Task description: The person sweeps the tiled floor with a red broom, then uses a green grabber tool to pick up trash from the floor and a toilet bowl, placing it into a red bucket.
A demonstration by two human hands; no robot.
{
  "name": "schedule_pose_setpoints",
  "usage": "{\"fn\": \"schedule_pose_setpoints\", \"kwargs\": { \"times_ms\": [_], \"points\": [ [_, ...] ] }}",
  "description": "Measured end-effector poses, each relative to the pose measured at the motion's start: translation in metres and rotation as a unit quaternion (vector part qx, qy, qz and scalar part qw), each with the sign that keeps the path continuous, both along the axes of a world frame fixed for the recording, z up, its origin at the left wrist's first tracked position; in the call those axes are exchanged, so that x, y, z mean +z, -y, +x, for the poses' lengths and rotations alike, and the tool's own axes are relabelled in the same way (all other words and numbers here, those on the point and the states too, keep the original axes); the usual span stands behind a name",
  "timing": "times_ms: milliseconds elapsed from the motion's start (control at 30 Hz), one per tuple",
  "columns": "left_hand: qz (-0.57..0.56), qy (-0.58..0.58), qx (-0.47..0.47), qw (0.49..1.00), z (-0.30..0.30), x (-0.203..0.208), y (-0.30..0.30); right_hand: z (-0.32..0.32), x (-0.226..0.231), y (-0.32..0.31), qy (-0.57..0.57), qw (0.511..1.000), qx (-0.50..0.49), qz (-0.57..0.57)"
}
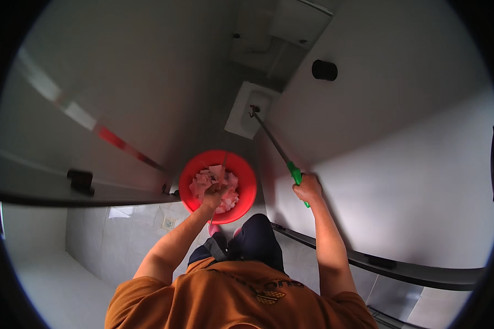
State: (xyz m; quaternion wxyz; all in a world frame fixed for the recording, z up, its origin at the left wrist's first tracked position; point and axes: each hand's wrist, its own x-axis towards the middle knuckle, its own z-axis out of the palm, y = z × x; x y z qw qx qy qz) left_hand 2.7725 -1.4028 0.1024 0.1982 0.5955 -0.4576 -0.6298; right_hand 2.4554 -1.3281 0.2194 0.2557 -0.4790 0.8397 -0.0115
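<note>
My right hand (308, 188) is closed round the green grip of a long-shafted litter picker (275, 143). The claw end of the picker reaches over the white squat toilet (241, 109) on the floor ahead; whether it pinches anything is too small to tell. In front of my legs is a red bucket (247, 183) with many crumpled sheets of paper (229, 204) inside. Over its opening my left hand (214, 194) is closed, apparently on the bucket's thin handle, which shows at the far and near rims. My left fingers are partly in shadow.
Grey partition panels (389, 164) rise close on both sides. A black knob (324, 70) juts from the right panel and a black latch (81, 182) from the left one. Pipes and a pale tank are at the far wall. A floor drain (169, 223) lies in the grey tiles.
</note>
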Motion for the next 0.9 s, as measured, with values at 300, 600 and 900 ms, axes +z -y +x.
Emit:
{"fn": "schedule_pose_setpoints", "kwargs": {
  "times_ms": [300,600,900],
  "points": [
    [-0.026,-0.055,-0.021,0.998,-0.324,-0.074,0.061,-0.352,-0.127,-0.037,0.162,0.966,-0.194,-0.051],
    [-0.003,0.012,0.046,0.999,-0.639,-0.17,0.164,-0.701,-0.196,0.04,0.298,0.9,-0.313,-0.052],
    [0.063,-0.034,0.011,0.997,-0.654,-0.099,0.424,-0.671,-0.067,0.224,0.353,0.827,-0.424,-0.11]
  ]
}}
